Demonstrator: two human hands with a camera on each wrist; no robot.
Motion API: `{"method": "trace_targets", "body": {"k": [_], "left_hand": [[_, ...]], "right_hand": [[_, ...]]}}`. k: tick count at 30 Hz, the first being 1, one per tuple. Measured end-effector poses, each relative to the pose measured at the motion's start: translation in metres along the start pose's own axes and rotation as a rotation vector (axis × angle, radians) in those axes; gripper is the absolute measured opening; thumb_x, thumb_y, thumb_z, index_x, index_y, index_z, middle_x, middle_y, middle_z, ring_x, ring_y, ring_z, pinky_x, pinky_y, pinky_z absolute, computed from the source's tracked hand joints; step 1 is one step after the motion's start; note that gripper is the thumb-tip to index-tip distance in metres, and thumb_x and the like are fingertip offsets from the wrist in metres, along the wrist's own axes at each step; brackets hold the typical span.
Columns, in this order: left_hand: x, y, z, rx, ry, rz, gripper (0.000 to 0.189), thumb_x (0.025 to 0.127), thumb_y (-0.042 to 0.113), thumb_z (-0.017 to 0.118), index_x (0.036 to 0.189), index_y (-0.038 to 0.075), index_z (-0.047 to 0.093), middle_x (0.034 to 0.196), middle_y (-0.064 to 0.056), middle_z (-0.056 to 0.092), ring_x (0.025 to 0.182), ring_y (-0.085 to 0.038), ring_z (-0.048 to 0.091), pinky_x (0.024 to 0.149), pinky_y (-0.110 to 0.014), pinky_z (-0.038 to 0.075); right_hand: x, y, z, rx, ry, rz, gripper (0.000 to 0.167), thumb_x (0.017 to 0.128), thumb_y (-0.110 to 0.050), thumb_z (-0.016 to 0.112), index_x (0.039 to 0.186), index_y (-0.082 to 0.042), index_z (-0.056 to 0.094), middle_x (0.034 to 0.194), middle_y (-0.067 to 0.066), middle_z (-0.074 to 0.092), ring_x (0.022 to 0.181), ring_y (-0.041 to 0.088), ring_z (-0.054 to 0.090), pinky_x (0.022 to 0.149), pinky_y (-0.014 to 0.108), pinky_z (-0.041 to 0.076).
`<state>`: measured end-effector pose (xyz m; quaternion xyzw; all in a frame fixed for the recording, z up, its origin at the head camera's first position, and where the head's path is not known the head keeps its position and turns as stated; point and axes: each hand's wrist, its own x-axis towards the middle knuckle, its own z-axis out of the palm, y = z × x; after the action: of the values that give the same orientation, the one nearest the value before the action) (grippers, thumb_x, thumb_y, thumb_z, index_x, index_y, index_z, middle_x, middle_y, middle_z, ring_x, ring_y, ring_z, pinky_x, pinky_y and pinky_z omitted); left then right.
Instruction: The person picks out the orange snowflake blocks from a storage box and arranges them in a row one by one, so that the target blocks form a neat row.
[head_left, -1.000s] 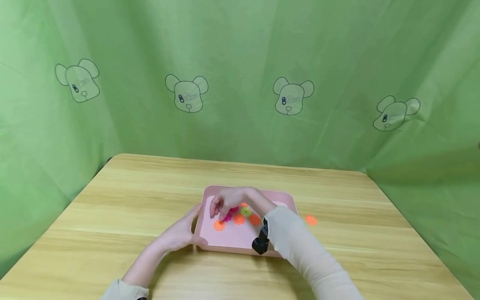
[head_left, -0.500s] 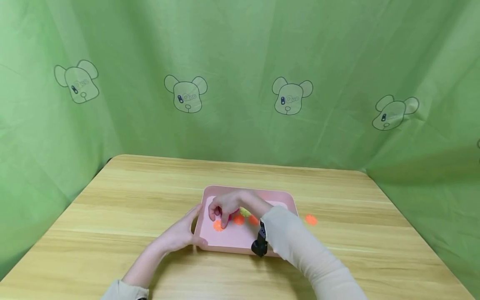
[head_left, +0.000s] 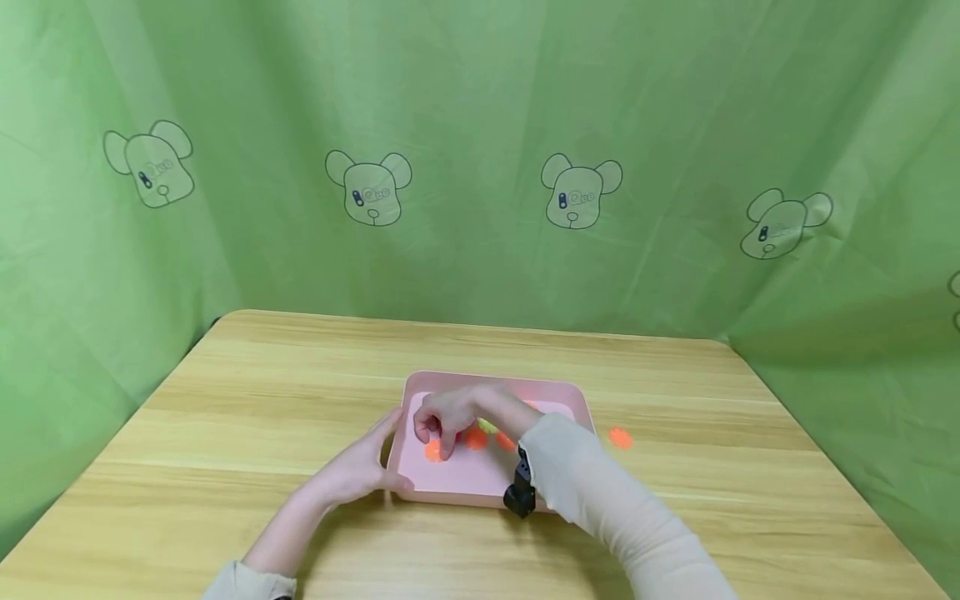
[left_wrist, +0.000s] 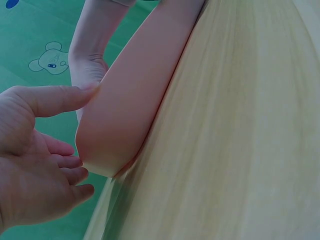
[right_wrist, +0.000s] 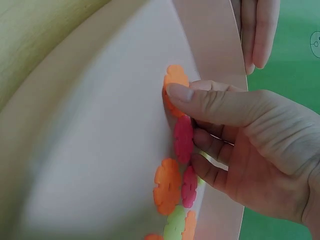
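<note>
A shallow pink tray (head_left: 555,392) sits on the table. My left hand (head_left: 367,462) holds its near left corner; in the left wrist view the thumb lies over the rim and the fingers reach the outer wall. Inside the tray, my right hand (head_left: 446,417) pinches the edge of an orange notched disc (right_wrist: 175,75) between thumb and index finger, the disc low over the tray floor. Just beside its other fingers is a magenta disc (right_wrist: 183,140). Another orange disc (right_wrist: 167,187) and a green disc (right_wrist: 175,225) lie close by, partly hidden under the right arm in the head view.
One loose orange disc (head_left: 620,437) lies on the wooden table (head_left: 262,400) to the right of the tray. A green curtain (head_left: 480,275) printed with mouse heads surrounds the table. A black wrist camera (head_left: 520,492) overhangs the tray's near wall.
My right hand has shifted slightly toward me, from above the magenta disc to the orange disc, and its thumb now covers that disc's right edge. The left hand and the tray stay put.
</note>
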<state>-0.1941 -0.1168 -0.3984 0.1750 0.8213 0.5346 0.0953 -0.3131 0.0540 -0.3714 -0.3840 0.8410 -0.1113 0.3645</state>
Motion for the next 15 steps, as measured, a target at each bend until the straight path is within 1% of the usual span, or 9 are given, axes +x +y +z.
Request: {"method": "trace_targets", "body": {"k": [5, 8, 12, 15], "left_hand": [[0.0, -0.0005, 0.0006, 0.014, 0.008, -0.028, 0.104, 0.064, 0.008, 0.078, 0.146, -0.004, 0.014, 0.151, -0.021, 0.014, 0.138, -0.036, 0.011, 0.109, -0.057, 0.009], [0.0001, -0.0006, 0.001, 0.018, 0.009, -0.033, 0.104, 0.064, 0.008, 0.078, 0.146, -0.005, 0.014, 0.151, -0.022, 0.014, 0.138, -0.036, 0.011, 0.109, -0.056, 0.009], [0.0001, -0.0008, 0.0009, 0.014, 0.007, -0.035, 0.105, 0.064, 0.008, 0.078, 0.146, -0.004, 0.014, 0.151, -0.022, 0.014, 0.138, -0.036, 0.01, 0.109, -0.056, 0.008], [-0.0004, -0.0008, 0.0005, 0.018, 0.007, -0.04, 0.105, 0.065, 0.008, 0.078, 0.146, -0.004, 0.014, 0.151, -0.022, 0.014, 0.138, -0.036, 0.01, 0.109, -0.056, 0.009]], "right_hand": [[-0.0004, 0.0011, -0.0002, -0.042, 0.034, -0.003, 0.025, 0.071, -0.004, 0.078, 0.077, -0.013, 0.055, 0.073, -0.004, 0.047, 0.064, 0.009, 0.045, 0.057, 0.017, 0.038], [-0.0012, 0.0016, -0.0007, -0.024, 0.043, -0.01, 0.026, 0.072, -0.003, 0.077, 0.077, -0.012, 0.054, 0.072, -0.004, 0.048, 0.065, 0.01, 0.045, 0.058, 0.017, 0.039], [-0.0033, 0.0022, -0.0018, 0.023, 0.053, -0.008, 0.024, 0.073, 0.001, 0.074, 0.078, -0.01, 0.053, 0.073, -0.003, 0.047, 0.064, 0.01, 0.044, 0.056, 0.018, 0.037], [-0.0057, 0.0018, -0.0025, 0.066, 0.056, 0.005, 0.023, 0.075, 0.003, 0.072, 0.08, -0.01, 0.053, 0.071, -0.002, 0.046, 0.06, 0.011, 0.045, 0.05, 0.018, 0.036]]}}
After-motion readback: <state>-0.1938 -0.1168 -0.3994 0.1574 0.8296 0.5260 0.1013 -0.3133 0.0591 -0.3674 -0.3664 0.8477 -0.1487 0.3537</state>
